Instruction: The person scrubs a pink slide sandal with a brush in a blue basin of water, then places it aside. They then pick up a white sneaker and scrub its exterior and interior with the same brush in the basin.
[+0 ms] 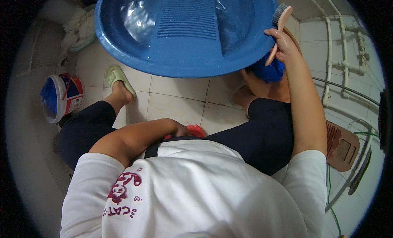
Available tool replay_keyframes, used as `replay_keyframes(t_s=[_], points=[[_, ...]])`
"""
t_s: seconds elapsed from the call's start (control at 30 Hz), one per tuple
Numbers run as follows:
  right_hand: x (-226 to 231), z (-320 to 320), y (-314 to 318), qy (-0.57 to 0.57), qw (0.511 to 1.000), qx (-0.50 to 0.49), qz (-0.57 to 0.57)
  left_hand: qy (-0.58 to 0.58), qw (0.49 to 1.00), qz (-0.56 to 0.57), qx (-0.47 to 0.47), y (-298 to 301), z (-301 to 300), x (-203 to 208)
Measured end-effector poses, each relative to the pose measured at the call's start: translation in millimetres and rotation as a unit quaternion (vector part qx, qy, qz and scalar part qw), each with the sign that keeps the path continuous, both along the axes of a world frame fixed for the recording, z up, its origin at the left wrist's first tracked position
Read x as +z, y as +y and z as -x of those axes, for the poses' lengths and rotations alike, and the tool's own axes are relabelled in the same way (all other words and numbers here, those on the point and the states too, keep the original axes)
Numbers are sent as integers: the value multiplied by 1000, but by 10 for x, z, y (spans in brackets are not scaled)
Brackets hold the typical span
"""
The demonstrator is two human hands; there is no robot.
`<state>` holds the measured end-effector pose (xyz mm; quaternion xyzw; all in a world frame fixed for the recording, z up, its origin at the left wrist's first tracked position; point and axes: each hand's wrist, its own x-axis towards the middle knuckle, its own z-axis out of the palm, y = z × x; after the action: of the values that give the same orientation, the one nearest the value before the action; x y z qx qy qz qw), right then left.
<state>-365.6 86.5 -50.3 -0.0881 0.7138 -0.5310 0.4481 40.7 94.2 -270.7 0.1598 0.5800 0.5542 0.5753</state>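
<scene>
Aslant, pale pink brush, grey bristles, right fingers grasping handle, left fingers hidden, cannot tell

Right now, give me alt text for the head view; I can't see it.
The right hand grips a pink brush by the right rim of a large blue basin with a ridged washboard. The left hand is at the lap, near something red.

One brush, one blue basin, one white bucket

Glare inside the basin, blackened corners
</scene>
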Motion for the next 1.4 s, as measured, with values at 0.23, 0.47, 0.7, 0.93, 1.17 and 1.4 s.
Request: replay_keyframes(t_s=[0.23,0.47,0.7,0.93,1.17,1.4], points=[[55,48,36,-55,998,-10,-5,-21,999,21,38,-37,57,239],[235,-102,-42,-77,996,3,-34,4,995,43,93,3,296,267],[172,-42,12,-101,994,26,-7,-10,986,101,133,-614,519,236],[174,-18,-25,-71,997,23,-35,11,949,217,227,-1382,739,157],[244,-130,-25,53,993,27,-100,47,874,321,362,-2194,657,133],[351,-189,14,470,866,27,-170,72,769,409,487,-3274,405,125]])
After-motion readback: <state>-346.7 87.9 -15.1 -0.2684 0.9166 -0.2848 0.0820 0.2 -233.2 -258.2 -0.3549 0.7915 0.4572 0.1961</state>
